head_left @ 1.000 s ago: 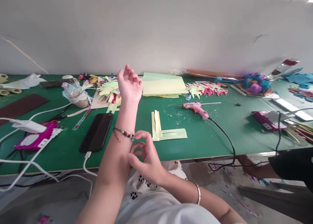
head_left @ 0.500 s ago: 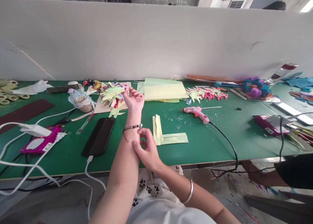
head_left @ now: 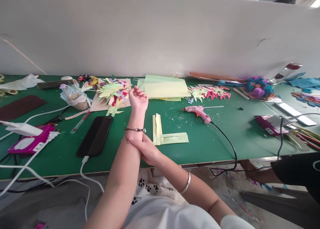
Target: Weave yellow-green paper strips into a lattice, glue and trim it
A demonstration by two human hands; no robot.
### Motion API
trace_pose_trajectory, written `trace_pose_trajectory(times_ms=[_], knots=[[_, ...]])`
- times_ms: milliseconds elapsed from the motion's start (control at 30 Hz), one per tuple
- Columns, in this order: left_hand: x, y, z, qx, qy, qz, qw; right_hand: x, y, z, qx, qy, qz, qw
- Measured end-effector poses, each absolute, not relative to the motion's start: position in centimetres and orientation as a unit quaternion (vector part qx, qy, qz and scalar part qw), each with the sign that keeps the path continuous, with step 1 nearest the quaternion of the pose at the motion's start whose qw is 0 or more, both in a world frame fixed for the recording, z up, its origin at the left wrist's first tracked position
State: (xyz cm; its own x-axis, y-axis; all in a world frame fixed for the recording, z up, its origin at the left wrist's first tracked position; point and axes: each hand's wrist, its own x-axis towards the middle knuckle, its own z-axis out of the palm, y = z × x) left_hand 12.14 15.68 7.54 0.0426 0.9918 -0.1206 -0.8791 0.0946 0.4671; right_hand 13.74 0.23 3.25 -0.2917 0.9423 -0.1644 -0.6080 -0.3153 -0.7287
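My left hand (head_left: 138, 100) is raised over the table, palm turned up, its fingers loosely curled with nothing in them. A thin beaded bracelet (head_left: 133, 129) circles that wrist. Just below the bracelet, my right hand (head_left: 147, 149) is wrapped round the left forearm; its fingers are hidden behind the arm. To the right of my hands, pale yellow-green paper strips (head_left: 172, 138) lie on the table in an L shape. Beyond them rests a pink glue gun (head_left: 198, 112) with a clear stick in its back. A black phone (head_left: 95, 135) lies left of my forearm.
Pale paper sheets (head_left: 166, 88) lie at the back of the green table (head_left: 210, 145), below a white partition. Colourful paper strips (head_left: 113, 90) are piled at back left. Power strips (head_left: 35, 140) and cables lie on both sides. Another person's arm (head_left: 257, 174) shows at lower right.
My right hand has gone from fingering the bracelet to wrapping round the left forearm just below it. The camera view has shifted slightly; the table items lie as before.
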Motion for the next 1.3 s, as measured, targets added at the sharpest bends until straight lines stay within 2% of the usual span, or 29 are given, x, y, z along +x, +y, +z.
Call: trace_pose_trajectory(times_ms=[133, 333, 433, 500, 600, 667, 767, 867, 967, 1067, 1133, 1300], knots=[[13.7, 15.1, 7.4, 0.226, 0.225, 0.624, 0.713, 14.2, 1.9, 4.0, -0.289, -0.238, 0.749, 0.546], [14.9, 12.0, 6.8, 0.48, 0.294, 0.526, 0.638, 15.9, 3.4, 4.3, -0.265, -0.206, 0.738, 0.586], [14.6, 10.3, 7.8, 0.688, 0.297, 0.486, 0.45, 16.8, 2.9, 5.0, -0.249, -0.258, 0.726, 0.587], [14.5, 9.3, 8.7, 0.78, 0.288, 0.462, 0.308, 17.8, 2.3, 5.4, -0.261, -0.319, 0.701, 0.582], [14.4, 7.7, 9.3, 0.874, 0.261, 0.38, 0.153, 20.6, 0.7, 5.7, -0.312, -0.425, 0.636, 0.562], [14.3, 6.5, 8.7, 0.912, 0.237, 0.324, 0.088, 23.4, -0.6, 5.5, -0.361, -0.508, 0.592, 0.511], [13.8, 5.0, 6.7, 0.933, 0.247, 0.252, 0.072, 28.7, -2.2, 4.9, -0.488, -0.591, 0.476, 0.431], [13.3, 3.8, 4.5, 0.95, 0.268, 0.137, 0.079, 33.6, -2.2, 4.3, -0.681, -0.56, 0.228, 0.413], [13.5, 3.1, 3.1, 0.955, 0.279, 0.058, 0.078, 36.9, -0.8, 4.0, -0.818, -0.506, 0.02, 0.275], [13.9, 2.9, 2.3, 0.955, 0.287, 0.034, 0.072, 38.3, 1.0, 3.6, -0.865, -0.492, -0.001, 0.099], [14.1, 2.9, 2.1, 0.955, 0.289, 0.03, 0.056, 38.6, 1.9, 3.3, -0.862, -0.506, 0.03, 0.028], [14.4, 2.9, 1.9, 0.961, 0.269, 0.051, 0.023, 39.1, 3.1, 2.6, -0.857, -0.513, 0.045, -0.002]])
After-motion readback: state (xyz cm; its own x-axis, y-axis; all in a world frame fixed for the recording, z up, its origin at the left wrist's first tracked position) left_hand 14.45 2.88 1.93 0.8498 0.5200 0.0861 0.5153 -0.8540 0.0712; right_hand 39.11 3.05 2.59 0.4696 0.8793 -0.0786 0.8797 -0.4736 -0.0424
